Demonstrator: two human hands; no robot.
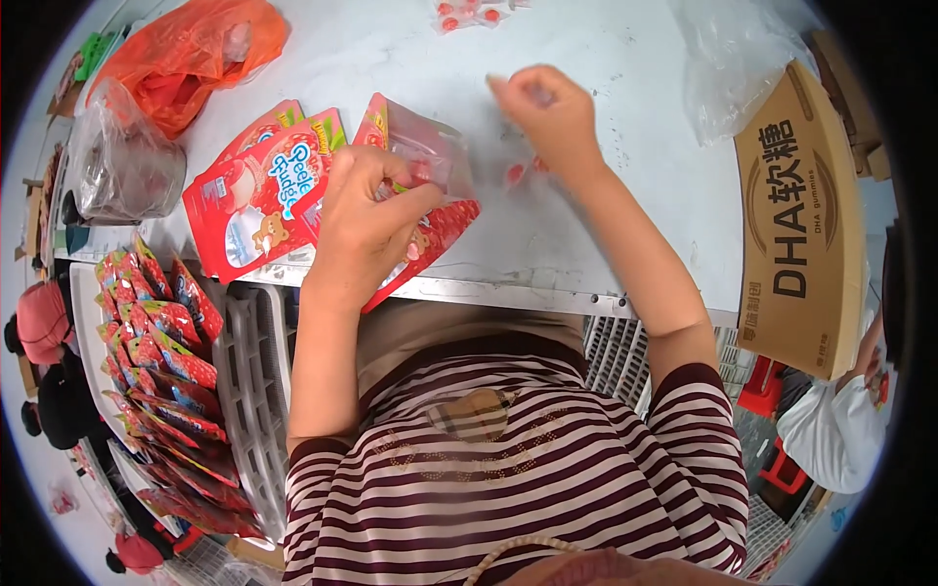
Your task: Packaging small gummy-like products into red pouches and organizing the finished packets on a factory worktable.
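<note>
While the left hand (pixel 363 210) grips an open red pouch (pixel 430 200) at the white bench (pixel 606 225) edge, the right hand (pixel 547 117) farther out pinches small red candies (pixel 523 171); flat pouches (pixel 259 190) lie just beside.

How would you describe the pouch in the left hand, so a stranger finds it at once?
Start at the white table, near its metal front edge. There the left hand holds a red plastic stand-up pouch. Unlike the flat red pouches beside it, it is held open, showing its clear side.
</note>
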